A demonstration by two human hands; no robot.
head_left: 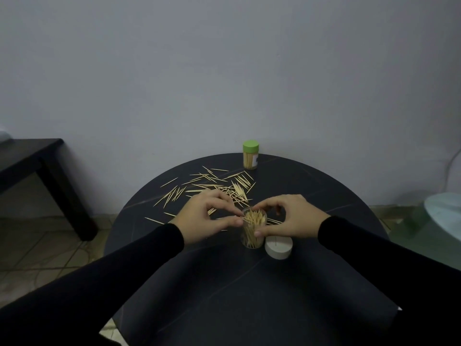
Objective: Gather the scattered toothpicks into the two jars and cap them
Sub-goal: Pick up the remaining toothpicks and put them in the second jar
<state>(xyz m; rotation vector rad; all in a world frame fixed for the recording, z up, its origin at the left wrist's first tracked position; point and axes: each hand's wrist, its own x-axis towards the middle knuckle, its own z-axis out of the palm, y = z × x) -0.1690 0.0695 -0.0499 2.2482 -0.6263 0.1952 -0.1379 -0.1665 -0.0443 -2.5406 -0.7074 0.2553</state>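
A clear open jar (252, 236), packed with upright toothpicks, stands at the middle of the round black table (249, 283). My left hand (204, 217) is at the jar's left rim, thumb and forefinger pinching toothpicks over the opening. My right hand (289, 217) holds the jar from the right, thumb on its front wall and forefinger curled over the rim. A white cap (278, 247) lies right of the jar. Scattered toothpicks (214, 187) cover the table behind my hands. A second jar with a green cap (251, 154) stands shut at the table's far edge.
A dark low table (37, 161) stands to the left on the tiled floor. A pale glass-topped surface (444, 208) sits at the right edge. A grey wall rises close behind the round table.
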